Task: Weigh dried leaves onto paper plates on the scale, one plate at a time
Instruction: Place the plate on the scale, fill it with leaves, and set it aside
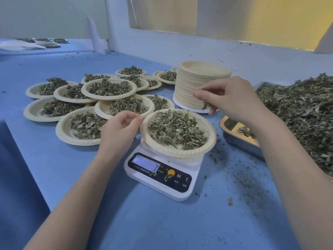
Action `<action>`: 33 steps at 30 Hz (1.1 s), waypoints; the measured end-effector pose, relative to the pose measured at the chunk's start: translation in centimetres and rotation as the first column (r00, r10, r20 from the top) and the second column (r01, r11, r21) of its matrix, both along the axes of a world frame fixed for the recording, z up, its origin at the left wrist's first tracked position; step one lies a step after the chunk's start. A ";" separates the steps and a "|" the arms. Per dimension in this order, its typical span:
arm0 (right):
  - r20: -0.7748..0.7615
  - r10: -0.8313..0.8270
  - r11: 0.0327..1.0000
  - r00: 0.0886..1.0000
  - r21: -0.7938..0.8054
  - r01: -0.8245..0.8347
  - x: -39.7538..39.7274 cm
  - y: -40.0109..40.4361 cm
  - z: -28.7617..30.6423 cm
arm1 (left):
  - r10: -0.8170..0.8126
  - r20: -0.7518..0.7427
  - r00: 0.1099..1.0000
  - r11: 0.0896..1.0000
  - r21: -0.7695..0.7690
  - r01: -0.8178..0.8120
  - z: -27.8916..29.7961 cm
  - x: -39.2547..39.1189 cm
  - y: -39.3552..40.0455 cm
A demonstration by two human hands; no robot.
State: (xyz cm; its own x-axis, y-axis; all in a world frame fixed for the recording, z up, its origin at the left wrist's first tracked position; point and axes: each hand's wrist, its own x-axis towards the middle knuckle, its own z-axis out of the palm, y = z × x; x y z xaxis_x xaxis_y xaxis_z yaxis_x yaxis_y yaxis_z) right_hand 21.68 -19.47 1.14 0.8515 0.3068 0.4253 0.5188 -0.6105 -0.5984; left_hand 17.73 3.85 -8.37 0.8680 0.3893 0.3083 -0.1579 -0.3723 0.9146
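Right hand (232, 98) is pinching a few leaves (204, 105) above the plate (177, 153) on the scale (158, 177), trimming weight; left hand (120, 129), fingers loosely curled, is touching the rim, likely lifting next.

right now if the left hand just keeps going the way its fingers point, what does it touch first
Most likely the near-left rim of the paper plate on the scale. The left hand points right with loosely curled fingers, close beside that rim; whether they already touch is unclear.
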 end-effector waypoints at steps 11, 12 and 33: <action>-0.078 -0.106 0.990 0.991 -0.099 0.098 -0.2 -4.1 1.1 | -0.240 0.161 0.957 0.877 0.458 0.143 5.7 1.8 -8.9; -0.076 -0.123 0.988 0.989 -0.105 0.115 -0.2 -4.7 1.3 | -0.279 0.136 0.951 0.863 0.469 0.187 5.9 2.2 -10.5; -0.457 0.012 0.842 0.890 -0.474 -0.255 -0.2 -3.7 0.7 | -0.201 0.051 0.978 0.849 0.508 0.148 6.4 1.2 -8.2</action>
